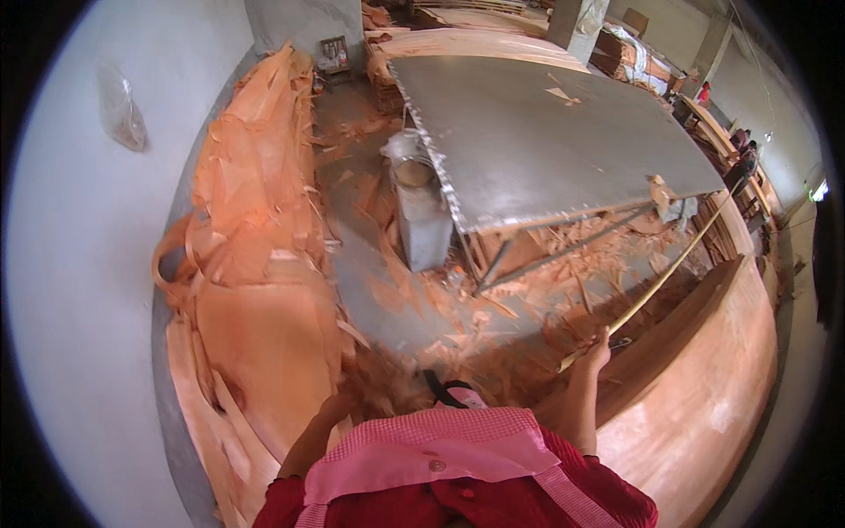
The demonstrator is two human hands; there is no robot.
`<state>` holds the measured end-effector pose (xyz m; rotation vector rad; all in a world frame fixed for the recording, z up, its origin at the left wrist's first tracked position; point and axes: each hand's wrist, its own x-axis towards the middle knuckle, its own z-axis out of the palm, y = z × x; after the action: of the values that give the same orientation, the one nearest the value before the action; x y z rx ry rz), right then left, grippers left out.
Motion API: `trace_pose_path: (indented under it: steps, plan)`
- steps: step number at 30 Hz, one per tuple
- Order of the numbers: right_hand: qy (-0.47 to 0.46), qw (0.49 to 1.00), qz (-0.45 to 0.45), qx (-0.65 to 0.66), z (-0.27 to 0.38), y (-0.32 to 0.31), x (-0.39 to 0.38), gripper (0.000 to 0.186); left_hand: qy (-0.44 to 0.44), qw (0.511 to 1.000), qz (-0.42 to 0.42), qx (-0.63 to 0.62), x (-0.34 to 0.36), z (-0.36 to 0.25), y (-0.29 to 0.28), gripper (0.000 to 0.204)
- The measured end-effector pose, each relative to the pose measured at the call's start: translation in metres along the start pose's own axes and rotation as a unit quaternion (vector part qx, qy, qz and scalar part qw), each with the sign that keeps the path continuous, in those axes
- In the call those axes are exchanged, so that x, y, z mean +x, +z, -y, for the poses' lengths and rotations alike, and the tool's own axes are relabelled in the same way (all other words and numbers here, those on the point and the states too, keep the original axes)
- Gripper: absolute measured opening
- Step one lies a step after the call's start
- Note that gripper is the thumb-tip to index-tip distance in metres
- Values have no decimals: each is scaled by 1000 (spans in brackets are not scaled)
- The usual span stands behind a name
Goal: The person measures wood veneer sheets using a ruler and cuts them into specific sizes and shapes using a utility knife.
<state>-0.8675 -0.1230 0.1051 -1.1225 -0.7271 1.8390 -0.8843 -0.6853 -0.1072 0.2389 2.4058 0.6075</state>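
My right hand (598, 350) grips a long, pale wooden pole (678, 261) near its lower end; the pole slants up to the right. My left hand (341, 400) hangs low beside a long pile of thin orange veneer sheets (251, 211) along the left wall; its fingers are too dim and blurred to make out, and I cannot tell whether it touches the pile. A stack of curved veneer sheets (687, 378) lies to the right of my right arm. Loose veneer scraps (497, 348) litter the floor between my hands.
A large grey-topped table (563, 132) on a metal frame stands ahead, with a pale container (422, 229) beside it. More veneer stacks (480, 44) are behind it. People (748, 158) stand at the far right. A plastic bag (119, 106) hangs on the left wall.
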Motion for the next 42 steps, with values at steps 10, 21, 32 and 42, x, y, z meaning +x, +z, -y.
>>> trace_pose_path:
  steps: [10, 21, 32, 42]
  plan:
    - [31, 992, 106, 59, -139, 306, 87, 22, -41, 987, -155, 26, 216, 57, -263, 33]
    - [59, 996, 43, 40, -282, 567, 140, 16, -365, 928, 23, -76, 264, 192, -377, 30]
    - [-12, 999, 10, -35, -412, 792, 225, 26, -14, 971, -212, -106, 712, 176, -679, 34]
    - [-17, 929, -138, -343, -475, 950, 357, 45, 61, 989, -75, -109, 1002, 64, -909, 31]
